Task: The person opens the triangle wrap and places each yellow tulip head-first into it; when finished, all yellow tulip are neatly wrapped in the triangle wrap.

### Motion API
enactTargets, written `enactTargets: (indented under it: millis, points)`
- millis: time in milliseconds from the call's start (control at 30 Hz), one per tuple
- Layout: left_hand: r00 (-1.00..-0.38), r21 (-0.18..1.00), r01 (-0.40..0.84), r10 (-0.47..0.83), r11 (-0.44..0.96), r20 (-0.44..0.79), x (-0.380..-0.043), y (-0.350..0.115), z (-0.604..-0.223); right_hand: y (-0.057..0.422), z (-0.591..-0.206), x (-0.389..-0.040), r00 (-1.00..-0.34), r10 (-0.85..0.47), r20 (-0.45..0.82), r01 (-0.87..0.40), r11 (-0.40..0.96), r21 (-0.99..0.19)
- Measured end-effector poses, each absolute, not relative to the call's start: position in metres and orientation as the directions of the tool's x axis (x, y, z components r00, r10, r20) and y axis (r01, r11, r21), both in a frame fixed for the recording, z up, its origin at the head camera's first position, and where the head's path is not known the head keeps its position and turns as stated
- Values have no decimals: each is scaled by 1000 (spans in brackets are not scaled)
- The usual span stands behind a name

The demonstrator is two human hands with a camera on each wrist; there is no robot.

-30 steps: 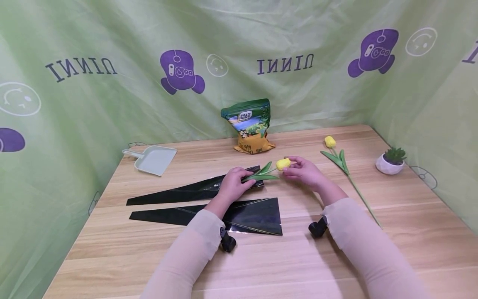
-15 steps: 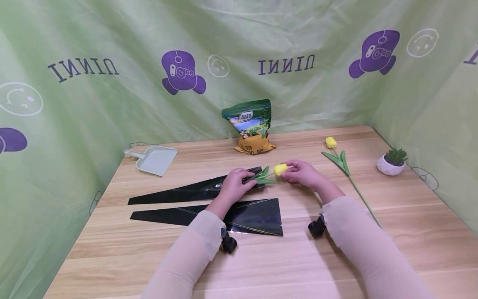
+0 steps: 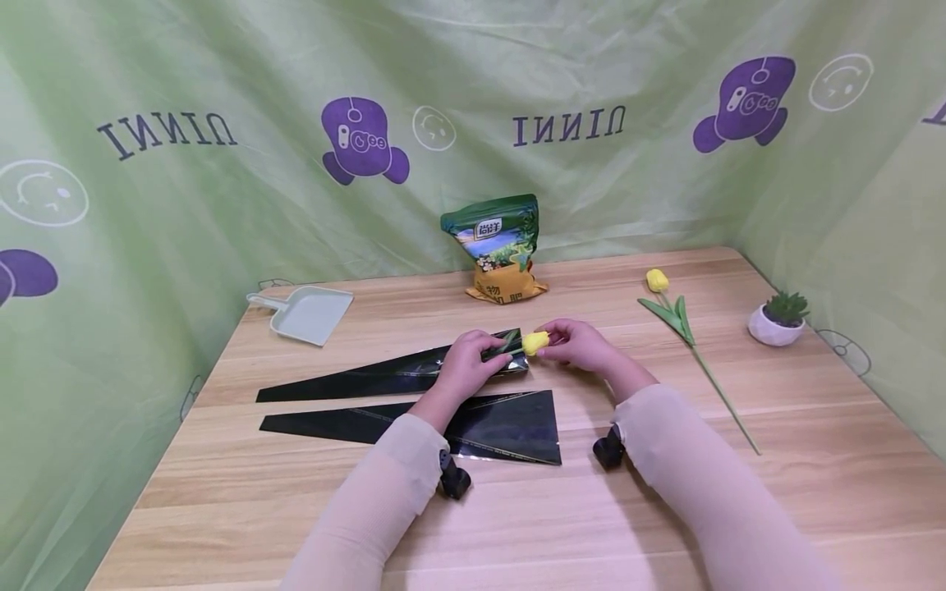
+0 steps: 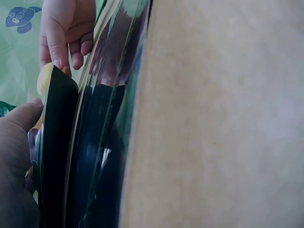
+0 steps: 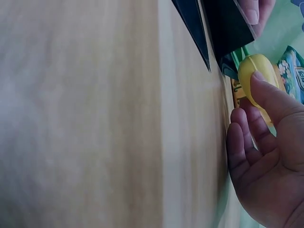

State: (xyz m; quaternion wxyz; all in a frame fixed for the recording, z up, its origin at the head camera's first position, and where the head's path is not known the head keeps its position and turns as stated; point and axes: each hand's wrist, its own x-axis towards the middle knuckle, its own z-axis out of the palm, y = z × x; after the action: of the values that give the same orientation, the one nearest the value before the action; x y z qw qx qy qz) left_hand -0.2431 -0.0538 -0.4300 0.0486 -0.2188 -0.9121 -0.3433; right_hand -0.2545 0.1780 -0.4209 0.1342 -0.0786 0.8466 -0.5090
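— "Green printed fabric [image 3: 273, 49] hangs behind a wood-grain tabletop [image 3: 532, 525]. What is the condition of the right hand [image 3: 580, 345]?"

— "Pinching. Thumb and fingertips grip the yellow bloom of one tulip [image 3: 535, 342]; the remaining fingers are loosely bent. Bloom noted to the right of the left hand [image 3: 470, 361], just outside the wide end of a black sleeve [image 3: 347, 387]."

— "And the left?"

— "Pinching that sleeve near its wide end, thumb on one side. The tulip's stem and leaves run back toward this hand; how deep the stem sits cannot be told."

— "Other items?"

— "Second black sleeve [image 3: 510, 427], flat, on the person's side of the left hand, the left wrist crossing above it. Second tulip [image 3: 687, 330], lying right of the right hand; potted succulent [image 3: 779, 318] farther right. Printed bag [image 3: 498, 246], upright, beyond both hands."

— "Left side?"

— "Pale dustpan [image 3: 314, 316], beyond and left of the left hand, well apart from it."
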Motion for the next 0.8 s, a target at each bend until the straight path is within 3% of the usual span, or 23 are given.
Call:
enactTargets:
  millis: [800]
  points:
    - [-894, 620, 442, 373, 648, 247, -242, -52, -429, 150, -427, -258, -935, -348, -68, -106, 456, -884]
